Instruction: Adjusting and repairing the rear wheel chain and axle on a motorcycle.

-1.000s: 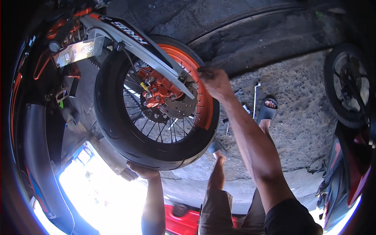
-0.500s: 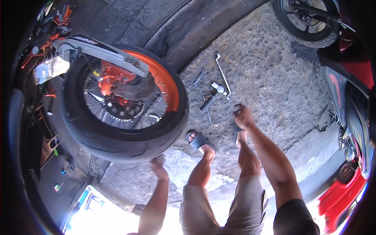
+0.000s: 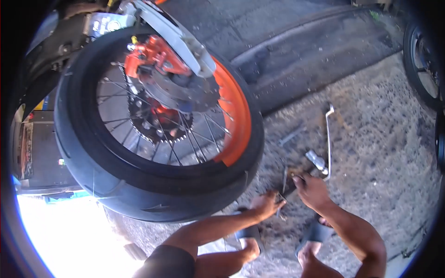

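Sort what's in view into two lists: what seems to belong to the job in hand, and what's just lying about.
Probably the job:
thin metal tool at the left hand
orange-rimmed wheel

Probably not in use:
long bent-ended bar
small grey tool
second wheel, right edge

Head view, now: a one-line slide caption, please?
Left hand and right hand close together by metal tools on rough ground, beside an orange-rimmed motorcycle wheel.

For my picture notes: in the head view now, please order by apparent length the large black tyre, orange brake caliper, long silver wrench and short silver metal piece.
1. Large black tyre
2. Orange brake caliper and long silver wrench: similar lengths, so not ranked
3. Short silver metal piece
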The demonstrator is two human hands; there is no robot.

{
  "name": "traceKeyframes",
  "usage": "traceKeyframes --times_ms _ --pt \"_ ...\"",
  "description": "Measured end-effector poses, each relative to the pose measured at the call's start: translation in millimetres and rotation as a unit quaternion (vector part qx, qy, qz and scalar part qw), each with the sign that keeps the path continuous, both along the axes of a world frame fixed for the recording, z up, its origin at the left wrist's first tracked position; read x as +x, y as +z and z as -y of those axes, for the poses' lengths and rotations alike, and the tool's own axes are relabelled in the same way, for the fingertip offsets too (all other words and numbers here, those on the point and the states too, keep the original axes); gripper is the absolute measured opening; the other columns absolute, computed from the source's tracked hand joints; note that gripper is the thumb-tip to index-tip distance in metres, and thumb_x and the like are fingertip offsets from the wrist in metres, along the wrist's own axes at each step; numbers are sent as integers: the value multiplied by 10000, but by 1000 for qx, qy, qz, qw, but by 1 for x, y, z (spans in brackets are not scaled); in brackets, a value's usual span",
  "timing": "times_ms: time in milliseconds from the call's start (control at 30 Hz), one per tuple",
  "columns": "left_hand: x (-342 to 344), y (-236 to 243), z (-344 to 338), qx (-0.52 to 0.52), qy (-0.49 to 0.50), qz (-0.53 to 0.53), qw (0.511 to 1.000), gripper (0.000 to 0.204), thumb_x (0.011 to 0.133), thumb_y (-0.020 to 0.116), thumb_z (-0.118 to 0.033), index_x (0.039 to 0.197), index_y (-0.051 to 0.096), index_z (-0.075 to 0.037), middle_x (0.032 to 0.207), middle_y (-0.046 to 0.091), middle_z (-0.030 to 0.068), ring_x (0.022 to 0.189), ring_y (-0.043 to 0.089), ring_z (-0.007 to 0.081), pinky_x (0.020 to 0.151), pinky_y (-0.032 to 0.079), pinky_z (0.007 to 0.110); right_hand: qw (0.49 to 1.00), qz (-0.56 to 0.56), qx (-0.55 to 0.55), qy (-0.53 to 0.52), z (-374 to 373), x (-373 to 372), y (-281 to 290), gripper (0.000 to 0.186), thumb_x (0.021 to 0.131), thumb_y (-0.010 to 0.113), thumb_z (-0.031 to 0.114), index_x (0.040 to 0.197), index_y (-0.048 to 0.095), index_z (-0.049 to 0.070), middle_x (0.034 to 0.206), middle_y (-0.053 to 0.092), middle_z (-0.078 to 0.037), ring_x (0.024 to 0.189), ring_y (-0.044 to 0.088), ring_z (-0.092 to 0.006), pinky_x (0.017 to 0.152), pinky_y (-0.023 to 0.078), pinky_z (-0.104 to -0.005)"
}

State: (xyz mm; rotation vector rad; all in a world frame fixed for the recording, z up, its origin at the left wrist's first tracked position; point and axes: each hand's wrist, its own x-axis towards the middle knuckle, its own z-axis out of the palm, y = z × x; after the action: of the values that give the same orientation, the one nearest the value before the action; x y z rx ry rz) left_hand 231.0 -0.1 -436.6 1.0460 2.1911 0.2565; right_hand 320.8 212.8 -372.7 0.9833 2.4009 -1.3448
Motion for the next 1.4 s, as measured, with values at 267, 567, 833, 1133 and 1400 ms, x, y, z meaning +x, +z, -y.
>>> traceKeyframes --times_ms 267,567,833,1133,1400 --pt "-8 -5 -42 -22 29 0 999 438 884 685 -464 872 624 -30 745 674 249 759 673 465 660 546 534 991 -9 46 -126 -28 76 16 377 878 695 236 1070 595 -73 812 679 -259 711 696 -424 677 582 -468" --pt "17 96 -98 257 222 294 893 237 991 555 -206 871 586 -3 715 595 87 647 607 184 576 455 319 662 -70 -621 -414 -22 82 -41 209 941 688 219 995 614 31 797 649 -98 543 597 -200 483 508 -356" --pt "-28 301 -183 42 -477 -130 868 741 747 660 -765 745 630 -24 677 561 94 665 555 254 751 453 426 912 -21 -330 -242 -17 65 -8 275 931 703 259 927 590 8 673 624 -72 603 642 -168 525 490 -374" --pt "-142 286 -222 -95 -486 -180 850 405 782 669 -426 747 626 -25 722 590 143 741 611 362 756 489 472 852 -345 -290 -268 -7 23 4 244 825 778 93 996 625 12 769 674 -30 733 612 -117 682 502 -330" --pt "-171 274 -219 -94 -466 -204 856 342 737 749 -343 727 607 -33 697 597 139 730 620 371 741 498 463 796 -481 -189 -316 -4 7 -6 275 757 819 80 979 676 2 810 709 -89 705 684 -153 658 540 -313"
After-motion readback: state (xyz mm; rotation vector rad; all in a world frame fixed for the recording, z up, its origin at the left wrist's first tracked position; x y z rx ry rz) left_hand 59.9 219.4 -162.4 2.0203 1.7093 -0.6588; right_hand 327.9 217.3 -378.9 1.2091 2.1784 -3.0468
